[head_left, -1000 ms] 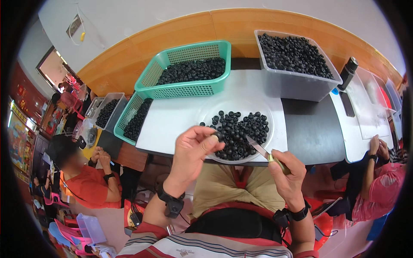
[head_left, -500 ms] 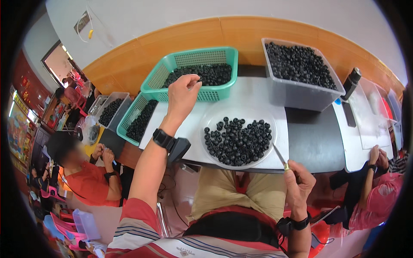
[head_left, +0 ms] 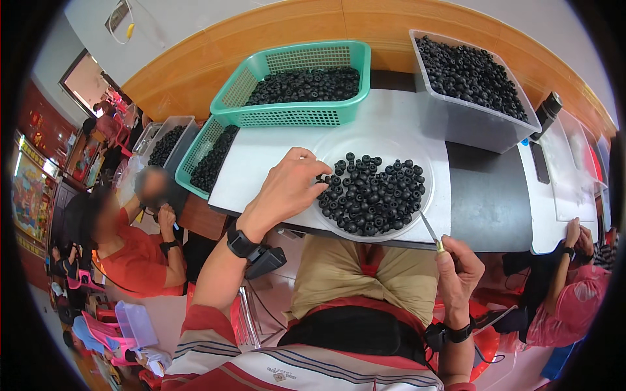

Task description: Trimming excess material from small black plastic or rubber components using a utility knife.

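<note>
My left hand [head_left: 291,184] is at the left edge of a clear round plate [head_left: 324,144], thumb and fingertips apart beside the pile of black beads [head_left: 372,195]. Some dark beads show between those fingertips; whether any is gripped is hard to tell. In my right hand [head_left: 458,268] is a small knife [head_left: 429,226] with a thin pointed metal blade and a yellowish end at the grip. Its tip points up and left to the plate's right rim. Each bead looks rounded with a hole.
A green basket [head_left: 290,117] of black beads stands behind the plate; a second green basket [head_left: 195,159] is left. At back right are a grey plastic bin [head_left: 460,124] full of beads and a black bottle [head_left: 546,114]. People sit on both sides, one in red [head_left: 140,260].
My left hand has come down from over the green basket to the plate, its fingers spreading from a pinch. The right hand keeps its hold on the knife. The view has shifted slightly.
</note>
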